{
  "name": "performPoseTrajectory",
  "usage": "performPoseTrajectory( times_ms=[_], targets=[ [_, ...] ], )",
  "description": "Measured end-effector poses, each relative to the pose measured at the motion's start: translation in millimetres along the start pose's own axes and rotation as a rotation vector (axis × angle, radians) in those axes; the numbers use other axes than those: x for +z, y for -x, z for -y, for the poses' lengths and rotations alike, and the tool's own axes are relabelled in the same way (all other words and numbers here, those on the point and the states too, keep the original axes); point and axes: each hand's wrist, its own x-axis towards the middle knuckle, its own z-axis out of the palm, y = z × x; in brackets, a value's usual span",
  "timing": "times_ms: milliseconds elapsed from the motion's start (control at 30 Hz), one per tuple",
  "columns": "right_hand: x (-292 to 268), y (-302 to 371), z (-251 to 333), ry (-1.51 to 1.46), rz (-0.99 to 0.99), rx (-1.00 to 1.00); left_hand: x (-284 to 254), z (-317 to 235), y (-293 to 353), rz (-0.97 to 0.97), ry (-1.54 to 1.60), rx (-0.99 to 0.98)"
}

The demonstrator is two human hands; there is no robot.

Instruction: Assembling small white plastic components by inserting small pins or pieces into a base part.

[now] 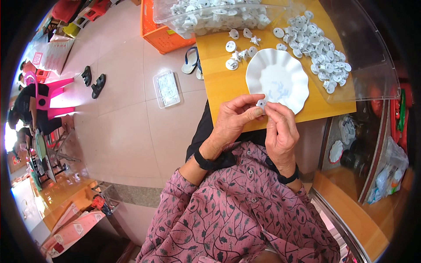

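Observation:
Near the front edge of the yellow table, my left hand (pixel 231 119) pinches a small round white plastic part (pixel 261 104) between thumb and forefinger. The fingertips of my right hand (pixel 281 136) are closed against the same part from the other side; what else they may grip is too small to make out. Just beyond my hands lies a white plate (pixel 256 63) with a wavy rim, and a few tiny pale-blue pieces (pixel 278 90) are in it. Several loose white parts (pixel 232 64) sit left of the plate. A large heap of them (pixel 326 55) spreads to its right.
A clear bin (pixel 175 18) full of white parts stands at the far side, beside an orange crate (pixel 164 41). A clear lid or tray (pixel 372 57) edges the right. On the floor are a small clear box (pixel 167 89), slippers (pixel 190 60) and sandals (pixel 99 86). A person (pixel 30 109) sits at left.

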Motion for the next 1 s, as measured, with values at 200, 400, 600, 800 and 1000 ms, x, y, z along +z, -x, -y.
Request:
performPoseTrajectory(
  times_ms=[200,400,600,800,1000],
  targets=[
    [0.6,0.8,1.7,-0.048,0.012,0.015,-0.2,-1.6,3.8,-0.006,-0.001,0.007],
    [-7.8,-5.9,10.1,-0.217,0.007,0.191,3.2,-4.0,3.7,-0.005,0.054,0.025],
    [-7.3,-12.7,9.5,-0.19,0.021,0.164,5.2,-7.4,6.2,-0.018,0.025,0.069],
    [-6.5,-12.5,13.0,-0.25,0.034,0.23,1.8,-11.1,6.9,0.026,-0.092,0.102],
    [-6.7,-11.1,15.7,-0.243,0.044,0.231,4.1,-14.2,10.6,0.028,-0.138,0.109]
  ],
)
